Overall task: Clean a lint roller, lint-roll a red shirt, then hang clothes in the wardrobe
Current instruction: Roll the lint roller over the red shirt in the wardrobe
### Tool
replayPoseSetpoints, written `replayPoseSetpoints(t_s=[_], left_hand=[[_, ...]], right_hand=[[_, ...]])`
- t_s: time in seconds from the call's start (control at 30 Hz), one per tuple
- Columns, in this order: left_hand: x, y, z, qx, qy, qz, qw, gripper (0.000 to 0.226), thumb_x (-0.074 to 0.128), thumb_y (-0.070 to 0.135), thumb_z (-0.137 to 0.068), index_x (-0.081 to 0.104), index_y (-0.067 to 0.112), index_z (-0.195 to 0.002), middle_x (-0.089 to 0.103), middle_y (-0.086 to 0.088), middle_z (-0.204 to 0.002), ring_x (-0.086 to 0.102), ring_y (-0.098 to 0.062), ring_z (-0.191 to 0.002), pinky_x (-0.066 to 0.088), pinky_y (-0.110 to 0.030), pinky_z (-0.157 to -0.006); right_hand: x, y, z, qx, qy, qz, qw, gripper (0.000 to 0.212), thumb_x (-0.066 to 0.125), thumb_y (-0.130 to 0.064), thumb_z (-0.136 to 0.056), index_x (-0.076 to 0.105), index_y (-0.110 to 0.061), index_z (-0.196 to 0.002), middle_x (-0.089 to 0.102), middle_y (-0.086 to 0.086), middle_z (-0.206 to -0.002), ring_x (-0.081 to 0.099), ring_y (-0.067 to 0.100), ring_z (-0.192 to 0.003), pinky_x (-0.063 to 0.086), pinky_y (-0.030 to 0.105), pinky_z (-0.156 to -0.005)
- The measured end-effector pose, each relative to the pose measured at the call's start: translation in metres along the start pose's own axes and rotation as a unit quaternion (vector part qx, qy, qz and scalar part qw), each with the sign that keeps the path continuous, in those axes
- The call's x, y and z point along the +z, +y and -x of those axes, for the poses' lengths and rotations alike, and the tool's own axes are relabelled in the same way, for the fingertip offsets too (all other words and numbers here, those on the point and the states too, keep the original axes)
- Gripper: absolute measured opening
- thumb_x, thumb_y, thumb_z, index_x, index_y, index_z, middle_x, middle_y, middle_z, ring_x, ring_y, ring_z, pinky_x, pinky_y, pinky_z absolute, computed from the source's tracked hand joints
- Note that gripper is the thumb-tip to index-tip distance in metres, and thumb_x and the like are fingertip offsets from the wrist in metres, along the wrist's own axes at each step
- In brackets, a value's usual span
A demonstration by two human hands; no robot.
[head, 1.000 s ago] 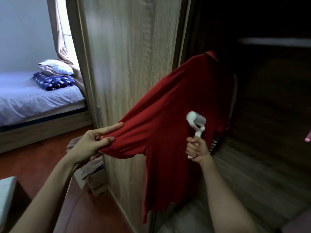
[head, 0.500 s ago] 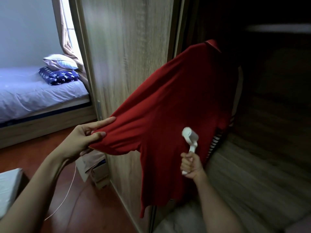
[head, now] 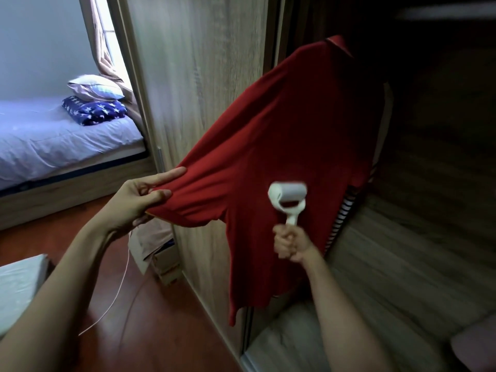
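shirt (head: 281, 157) hangs before wardrobe (head: 429, 157) | lint roller (head: 287, 194) on shirt | bed (head: 67, 140) far left

The red shirt (head: 281, 146) hangs at the wardrobe's (head: 204, 76) open edge, one sleeve stretched out sideways, the white lint roller (head: 287, 197) upright against its front.

No readable text, labels, brands or numbers anywhere (only a star print on the blue bedding (head: 94, 110)).
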State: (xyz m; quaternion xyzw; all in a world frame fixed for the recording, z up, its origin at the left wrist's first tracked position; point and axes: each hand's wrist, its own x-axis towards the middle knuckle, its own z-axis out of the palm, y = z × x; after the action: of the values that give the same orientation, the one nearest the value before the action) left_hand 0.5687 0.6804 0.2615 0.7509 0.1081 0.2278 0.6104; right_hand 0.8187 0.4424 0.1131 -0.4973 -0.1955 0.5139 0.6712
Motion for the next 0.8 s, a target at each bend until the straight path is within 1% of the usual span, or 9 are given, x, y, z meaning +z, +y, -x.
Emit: replayPoseSetpoints(t_s=[0.13, 0.27, 0.33, 0.4, 0.47, 0.53, 0.67, 0.73, 0.8], left_hand=[[0.006, 0.003, 0.001, 0.005, 0.007, 0.004, 1.000, 0.049, 0.051, -0.002, -0.089, 0.070, 0.035, -0.115, 0.037, -0.018, -0.066, 0.021, -0.005, -0.025, 0.017, -0.007, -0.032], [0.008, 0.000, 0.002, 0.005, 0.011, 0.017, 1.000, 0.052, 0.048, -0.007, -0.091, 0.071, 0.033, -0.114, 0.032, -0.001, -0.043, 0.020, -0.003, -0.025, 0.015, -0.007, -0.031], [0.008, -0.001, 0.004, 0.007, 0.015, 0.021, 1.000, 0.051, 0.047, -0.008, -0.091, 0.071, 0.032, -0.113, 0.032, 0.004, -0.040, 0.020, -0.003, -0.025, 0.016, -0.008, -0.030], [0.007, -0.001, 0.005, 0.010, 0.008, 0.024, 1.000, 0.048, 0.051, -0.005, -0.090, 0.071, 0.033, -0.114, 0.033, 0.003, -0.041, 0.020, -0.003, -0.025, 0.016, -0.008, -0.031], [0.006, 0.000, 0.004, 0.013, -0.006, 0.029, 0.999, 0.039, 0.064, 0.009, -0.085, 0.070, 0.032, -0.116, 0.033, 0.005, -0.041, 0.020, -0.003, -0.026, 0.015, -0.009, -0.031], [0.003, 0.002, 0.004, 0.009, -0.022, 0.037, 0.999, 0.050, 0.075, 0.027, -0.070, 0.068, 0.031, -0.119, 0.034, 0.006, -0.041, 0.021, -0.003, -0.027, 0.016, -0.009, -0.031], [0.003, 0.000, 0.005, 0.010, -0.051, 0.049, 0.997, 0.068, 0.083, 0.045, -0.058, 0.067, 0.029, -0.122, 0.039, 0.005, -0.041, 0.023, -0.003, -0.026, 0.018, -0.010, -0.031], [0.005, 0.000, 0.007, 0.015, -0.046, 0.056, 0.997, 0.061, 0.080, 0.042, -0.063, 0.067, 0.028, -0.121, 0.042, 0.005, -0.041, 0.023, -0.002, -0.025, 0.018, -0.010, -0.030], [0.008, -0.001, 0.007, 0.016, -0.027, 0.056, 0.998, 0.042, 0.068, 0.020, -0.079, 0.066, 0.024, -0.121, 0.041, 0.005, -0.039, 0.023, -0.002, -0.025, 0.019, -0.009, -0.029]], right_hand=[[0.015, -0.009, -0.005, -0.033, -0.066, -0.025, 0.997, 0.042, 0.083, -0.023, -0.048, 0.041, -0.022, -0.044, 0.015, -0.005, -0.032, 0.011, 0.010, -0.026, 0.011, 0.015, -0.032], [0.065, -0.101, 0.001, -0.091, -0.206, 0.020, 0.974, 0.028, 0.069, -0.024, -0.061, 0.045, -0.025, -0.047, 0.015, -0.006, -0.034, 0.012, 0.010, -0.027, 0.013, 0.015, -0.033], [0.070, -0.110, 0.001, -0.087, -0.232, 0.037, 0.968, 0.027, 0.069, -0.025, -0.060, 0.046, -0.026, -0.046, 0.020, -0.009, -0.031, 0.011, 0.009, -0.027, 0.014, 0.015, -0.032], [0.058, -0.084, 0.000, -0.033, -0.208, 0.065, 0.975, 0.028, 0.070, -0.024, -0.056, 0.044, -0.025, -0.046, 0.029, -0.012, -0.031, 0.014, 0.006, -0.025, 0.017, 0.013, -0.031], [0.035, -0.037, 0.005, 0.006, -0.145, 0.101, 0.984, 0.028, 0.064, -0.021, -0.054, 0.039, -0.024, -0.044, 0.028, -0.009, -0.031, 0.019, 0.002, -0.024, 0.016, 0.013, -0.030], [0.029, -0.010, 0.016, 0.034, -0.093, 0.145, 0.984, 0.030, 0.060, -0.021, -0.057, 0.033, -0.022, -0.044, 0.025, -0.007, -0.032, 0.018, 0.004, -0.025, 0.011, 0.015, -0.033], [0.071, -0.051, 0.018, -0.032, -0.007, 0.263, 0.964, 0.038, 0.054, -0.012, -0.079, 0.040, -0.018, -0.045, 0.029, -0.006, -0.032, 0.022, 0.004, -0.026, 0.014, 0.016, -0.034], [0.105, -0.079, 0.014, -0.076, 0.008, 0.332, 0.940, 0.042, 0.048, -0.004, -0.090, 0.042, -0.014, -0.050, 0.035, -0.007, -0.033, 0.026, 0.004, -0.027, 0.017, 0.016, -0.033], [0.119, -0.082, 0.008, -0.095, 0.016, 0.383, 0.919, 0.040, 0.049, -0.002, -0.090, 0.045, -0.013, -0.052, 0.039, -0.008, -0.033, 0.031, 0.004, -0.029, 0.022, 0.017, -0.034]])
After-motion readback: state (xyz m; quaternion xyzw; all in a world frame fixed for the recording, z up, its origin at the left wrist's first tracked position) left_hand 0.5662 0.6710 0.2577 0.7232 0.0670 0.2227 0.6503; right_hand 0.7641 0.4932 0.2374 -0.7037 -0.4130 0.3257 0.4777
